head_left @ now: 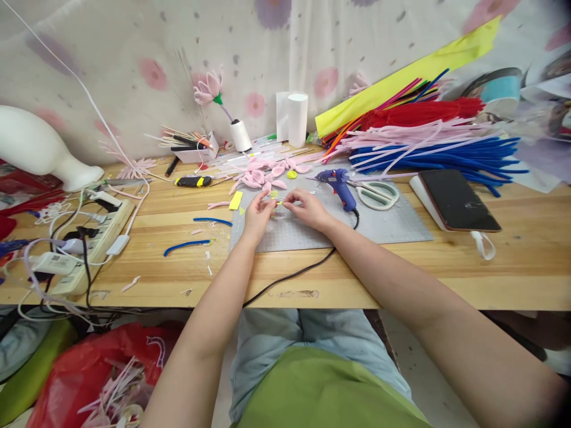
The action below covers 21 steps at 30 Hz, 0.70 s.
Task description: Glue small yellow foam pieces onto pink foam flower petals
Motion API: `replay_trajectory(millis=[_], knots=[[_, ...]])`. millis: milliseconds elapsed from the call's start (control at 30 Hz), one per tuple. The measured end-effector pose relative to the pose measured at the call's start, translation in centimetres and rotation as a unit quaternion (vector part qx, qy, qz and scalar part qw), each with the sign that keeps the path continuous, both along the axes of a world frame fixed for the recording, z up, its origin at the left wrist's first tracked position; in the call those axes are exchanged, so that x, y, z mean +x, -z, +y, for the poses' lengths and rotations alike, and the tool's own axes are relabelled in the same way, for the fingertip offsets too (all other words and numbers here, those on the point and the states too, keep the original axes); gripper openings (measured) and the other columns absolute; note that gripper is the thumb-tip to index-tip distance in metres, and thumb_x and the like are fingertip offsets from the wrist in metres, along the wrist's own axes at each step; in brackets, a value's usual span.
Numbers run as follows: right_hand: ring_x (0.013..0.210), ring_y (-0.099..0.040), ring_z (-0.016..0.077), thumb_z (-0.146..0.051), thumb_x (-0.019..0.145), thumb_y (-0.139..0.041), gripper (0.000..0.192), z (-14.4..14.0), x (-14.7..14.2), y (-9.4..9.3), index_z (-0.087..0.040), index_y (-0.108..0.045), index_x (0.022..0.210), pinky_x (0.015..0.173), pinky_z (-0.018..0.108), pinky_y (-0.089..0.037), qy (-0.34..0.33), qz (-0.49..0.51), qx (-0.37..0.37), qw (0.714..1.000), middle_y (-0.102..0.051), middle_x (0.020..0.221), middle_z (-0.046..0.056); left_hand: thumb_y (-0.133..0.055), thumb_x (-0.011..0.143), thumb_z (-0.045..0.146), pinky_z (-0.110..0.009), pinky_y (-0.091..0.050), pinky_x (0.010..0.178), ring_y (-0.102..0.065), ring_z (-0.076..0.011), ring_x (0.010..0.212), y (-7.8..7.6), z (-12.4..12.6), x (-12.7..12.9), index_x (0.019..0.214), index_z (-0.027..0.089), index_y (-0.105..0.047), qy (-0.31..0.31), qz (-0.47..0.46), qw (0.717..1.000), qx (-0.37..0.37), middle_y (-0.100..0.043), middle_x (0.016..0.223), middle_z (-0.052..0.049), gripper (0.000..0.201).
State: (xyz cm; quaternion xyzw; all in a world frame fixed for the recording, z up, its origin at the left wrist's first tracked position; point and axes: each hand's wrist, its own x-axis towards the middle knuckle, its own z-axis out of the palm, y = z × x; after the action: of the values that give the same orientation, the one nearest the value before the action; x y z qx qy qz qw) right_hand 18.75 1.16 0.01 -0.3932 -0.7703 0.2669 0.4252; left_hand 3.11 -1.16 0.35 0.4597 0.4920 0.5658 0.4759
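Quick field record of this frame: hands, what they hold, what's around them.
left hand: over the grey mat, fingers pinching one end of a small yellow-green piece
right hand: fingers pinching the other end of the same piece
near right: blue glue gun, white scissors, phone
near left: yellow scrap, blue pipe cleaner pieces
behind hands: pink petals
far left: power strip
surface: wooden table

No legible text, label, brand, number or sign appears anywhere in this view. The black-and-yellow utility knife (193,181) possibly carries markings, but these are too small to resolve.
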Motion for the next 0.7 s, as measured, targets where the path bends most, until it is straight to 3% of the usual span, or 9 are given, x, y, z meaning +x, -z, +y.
replay_trajectory(millis=[267, 433, 700], knots=[[0.078, -0.054, 0.0164, -0.028, 0.078, -0.056, 0.011, 0.04, -0.18, 0.17, -0.019, -0.058, 0.072, 0.075, 0.032, -0.040, -0.002, -0.016, 0.012, 1.000, -0.062, 0.080, 0.004, -0.070, 0.061, 0.018, -0.024, -0.047, 0.065, -0.064, -0.0132, 0.074, -0.22, -0.63, 0.51, 0.112, 0.016, -0.052, -0.008, -0.030, 0.999, -0.016, -0.069, 0.079, -0.003, 0.054], [0.078, -0.055, 0.0168, -0.028, 0.078, -0.056, 0.011, -0.16, -0.23, 0.04, -0.018, -0.058, 0.073, 0.076, 0.032, -0.040, -0.006, -0.026, 0.016, 1.000, -0.062, 0.079, 0.005, -0.070, 0.061, 0.016, -0.024, -0.048, 0.065, -0.066, -0.0143, 0.075, -0.28, -0.64, 0.53, 0.115, 0.017, -0.047, -0.037, -0.030, 0.999, -0.020, -0.069, 0.077, -0.002, 0.059], [0.080, -0.055, 0.0174, -0.028, 0.077, -0.056, 0.010, -0.23, -0.28, 0.02, -0.020, -0.059, 0.073, 0.077, 0.033, -0.041, -0.001, -0.034, 0.020, 0.999, -0.063, 0.080, 0.004, -0.072, 0.062, 0.016, -0.027, -0.050, 0.071, -0.067, -0.0146, 0.077, -0.36, -0.85, 0.45, 0.122, 0.019, -0.043, -0.033, -0.010, 0.999, -0.032, -0.071, 0.082, -0.003, 0.067]])
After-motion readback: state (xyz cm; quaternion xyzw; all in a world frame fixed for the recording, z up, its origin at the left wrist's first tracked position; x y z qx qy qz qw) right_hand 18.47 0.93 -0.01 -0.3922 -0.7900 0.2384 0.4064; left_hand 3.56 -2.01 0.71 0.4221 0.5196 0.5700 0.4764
